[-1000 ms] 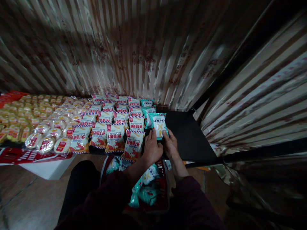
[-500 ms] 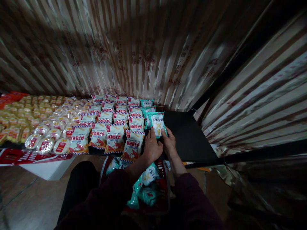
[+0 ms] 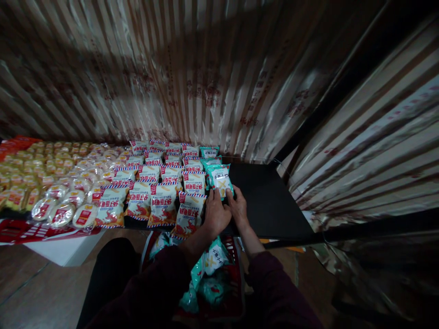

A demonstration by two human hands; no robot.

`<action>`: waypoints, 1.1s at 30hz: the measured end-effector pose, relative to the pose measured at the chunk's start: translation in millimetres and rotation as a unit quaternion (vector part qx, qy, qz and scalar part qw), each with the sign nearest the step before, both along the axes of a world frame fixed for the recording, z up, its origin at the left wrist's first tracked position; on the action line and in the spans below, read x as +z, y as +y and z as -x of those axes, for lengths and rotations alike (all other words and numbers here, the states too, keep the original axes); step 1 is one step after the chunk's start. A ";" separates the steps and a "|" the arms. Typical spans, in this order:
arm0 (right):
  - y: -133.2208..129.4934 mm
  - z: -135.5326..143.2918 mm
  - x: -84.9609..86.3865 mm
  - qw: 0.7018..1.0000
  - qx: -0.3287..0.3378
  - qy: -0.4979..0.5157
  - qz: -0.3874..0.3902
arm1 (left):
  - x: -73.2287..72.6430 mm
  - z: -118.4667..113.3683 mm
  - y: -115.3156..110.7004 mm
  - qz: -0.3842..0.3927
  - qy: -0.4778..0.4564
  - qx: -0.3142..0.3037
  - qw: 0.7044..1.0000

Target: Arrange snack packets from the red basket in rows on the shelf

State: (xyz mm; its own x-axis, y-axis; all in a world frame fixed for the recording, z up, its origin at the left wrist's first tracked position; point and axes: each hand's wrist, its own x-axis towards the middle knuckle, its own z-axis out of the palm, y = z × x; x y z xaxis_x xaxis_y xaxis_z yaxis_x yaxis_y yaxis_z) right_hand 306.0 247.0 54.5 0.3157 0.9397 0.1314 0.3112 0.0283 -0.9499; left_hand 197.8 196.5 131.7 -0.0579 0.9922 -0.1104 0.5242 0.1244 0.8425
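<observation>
A green and white snack bag lies at the front of a short column of green bags on the black shelf. Both my hands hold its lower edge. My left hand has its fingertips on the bag's lower left part. At the lower right corner, my right hand pinches the bag between bent fingers. Rows of white bags with red print and orange bottoms stand just left of my left hand.
Round wrapped cakes and yellow packets cover the shelf's left part. Below the shelf's front edge, a red basket holds more green bags. Striped sheeting hangs behind, and a dark bar runs at the right.
The held green bag has moved slightly left, against the column of green bags, and both hands moved with it. The camera view has tilted up slightly.
</observation>
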 end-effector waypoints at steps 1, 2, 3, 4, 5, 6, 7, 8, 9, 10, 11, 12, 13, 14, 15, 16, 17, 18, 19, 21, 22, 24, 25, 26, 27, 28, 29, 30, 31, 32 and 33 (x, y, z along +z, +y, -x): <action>0.1 -0.5 -0.2 0.999 -0.007 -0.034 -0.005 | -0.3 -0.2 0.6 0.002 0.001 0.000 1.000; 0.2 -1.0 -0.1 0.998 -0.013 -0.068 -0.011 | -0.4 -0.4 1.3 0.005 0.004 -0.001 1.000; 0.4 -1.4 0.0 0.995 -0.017 -0.099 -0.018 | -0.6 -0.5 2.0 0.008 0.006 -0.001 1.000; 0.6 -1.8 0.0 0.992 -0.018 -0.125 -0.025 | -1.0 -0.6 2.7 0.008 0.008 -0.001 1.000; 1.0 -2.1 -0.2 0.989 -0.016 -0.143 -0.031 | -1.7 -0.7 3.3 0.006 0.009 0.000 1.000; 1.4 -2.4 -0.6 0.987 -0.013 -0.155 -0.035 | -2.8 -0.8 3.9 0.001 0.009 0.001 1.000; 2.0 -2.7 -1.3 0.986 -0.008 -0.163 -0.038 | -4.2 -1.1 4.3 -0.004 0.009 0.003 1.000; 2.5 -3.0 -2.2 0.985 -0.003 -0.168 -0.041 | -5.8 -1.4 4.6 -0.009 0.006 0.005 1.000; 3.0 -3.3 -3.3 0.984 0.000 -0.171 -0.044 | -7.4 -1.8 4.7 -0.011 0.002 0.008 1.000; 3.5 -3.6 -4.4 0.984 0.004 -0.172 -0.047 | -8.8 -2.3 4.6 -0.010 -0.004 0.010 1.000; 3.8 -3.9 -5.4 0.984 0.007 -0.173 -0.049 | -9.8 -2.8 4.3 -0.008 -0.011 0.012 1.000; 4.1 -4.2 -6.2 0.984 0.008 -0.173 -0.049 | -10.4 -3.2 3.8 -0.005 -0.019 0.012 1.000; 4.1 -4.5 -6.7 0.984 0.008 -0.173 -0.048 | -10.4 -3.6 3.3 -0.002 -0.027 0.011 1.000; 4.0 -4.7 -6.9 0.984 0.008 -0.173 -0.047 | -10.0 -3.8 2.8 0.000 -0.033 0.008 0.999; 3.7 -4.9 -6.7 0.984 0.007 -0.173 -0.048 | -9.4 -4.0 2.3 0.001 -0.038 0.004 0.999; 3.5 -5.0 -6.1 0.984 0.006 -0.171 -0.049 | -8.5 -4.1 2.0 0.002 -0.040 0.001 0.999; 3.2 -5.0 -4.9 0.985 0.006 -0.166 -0.051 | -7.7 -4.1 1.8 0.002 -0.042 0.000 0.999; 3.2 -5.0 -3.4 0.986 0.005 -0.158 -0.052 | -6.9 -4.1 1.8 0.001 -0.041 -0.001 0.999; 3.4 -5.0 -1.4 0.988 0.006 -0.148 -0.052 | -6.2 -4.0 2.0 -0.001 -0.038 -0.001 0.999; 4.7 -4.8 3.5 0.991 0.007 -0.123 -0.046 | -5.2 -4.0 2.8 -0.003 -0.029 0.000 1.000; 5.8 -4.7 6.2 0.993 0.009 -0.111 -0.039 | -4.8 -4.0 3.3 -0.003 -0.024 -0.001 1.000; 8.4 -4.3 11.5 0.995 0.021 -0.092 -0.013 | -4.0 -4.1 4.2 0.000 -0.024 -0.001 1.000; 9.5 -3.9 13.8 0.996 0.031 -0.083 0.006 | -3.6 -4.2 4.5 0.002 -0.026 -0.001 1.000; 10.5 -3.3 15.7 0.996 0.040 -0.075 0.023 | -3.1 -4.2 4.7 0.002 -0.030 0.000 1.000; 11.2 -2.6 17.3 0.996 0.049 -0.070 0.035 | -2.7 -4.3 4.8 0.001 -0.033 0.000 0.999; 11.6 -1.9 18.5 0.995 0.056 -0.068 0.042 | -2.3 -4.4 4.8 0.000 -0.034 0.000 0.999; 11.6 -1.0 19.3 0.995 0.060 -0.069 0.043 | -2.2 -4.4 4.9 -0.002 -0.034 -0.001 0.999; 11.4 -0.2 20.0 0.995 0.062 -0.073 0.042 | -2.2 -4.4 4.8 -0.003 -0.033 -0.003 0.999; 10.8 0.7 20.4 0.994 0.062 -0.078 0.038 | -2.4 -4.5 4.8 -0.002 -0.032 -0.005 0.999; 10.0 1.5 20.6 0.994 0.059 -0.085 0.031 | -3.0 -4.5 4.6 -0.002 -0.030 -0.007 1.000; 8.9 2.2 20.7 0.994 0.051 -0.091 0.021 | -3.7 -4.7 4.4 -0.003 -0.029 -0.009 1.000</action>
State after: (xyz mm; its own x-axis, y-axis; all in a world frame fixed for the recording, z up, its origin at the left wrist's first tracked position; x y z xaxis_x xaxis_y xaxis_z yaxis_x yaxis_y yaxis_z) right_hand 303.7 255.9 75.2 0.1934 0.9715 0.1370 0.4754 0.0294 -0.8793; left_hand 202.5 200.9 128.0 -0.0346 0.9936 -0.1078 0.4770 0.1112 0.8718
